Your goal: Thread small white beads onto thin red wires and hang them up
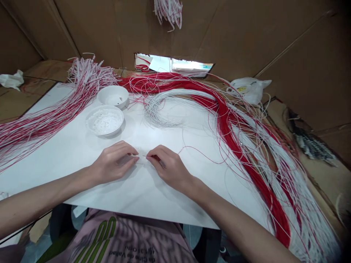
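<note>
Over the white table my right hand [171, 166] pinches a thin red wire [197, 148] close to its end. A short red tip pokes out leftward from the fingertips, and the rest trails right towards a loose tangle. Facing it, my left hand [115, 162] is curled with thumb and forefinger a little apart; nothing shows between them. Tiny pale specks lie on the table near the fingertips, too small to name. Beyond my left hand stands a white bowl [120, 121] of small white pieces, and behind it another white bowl [112, 95] with a few dark bits.
A thick red wire bundle [227, 128] and white wires [156, 106] curve along the back and right side. Red-and-white strands with white-covered ends [90, 75] fill the left. Cardboard walls [233, 36] enclose the table [164, 197]; a plastic bag [251, 89] lies back right.
</note>
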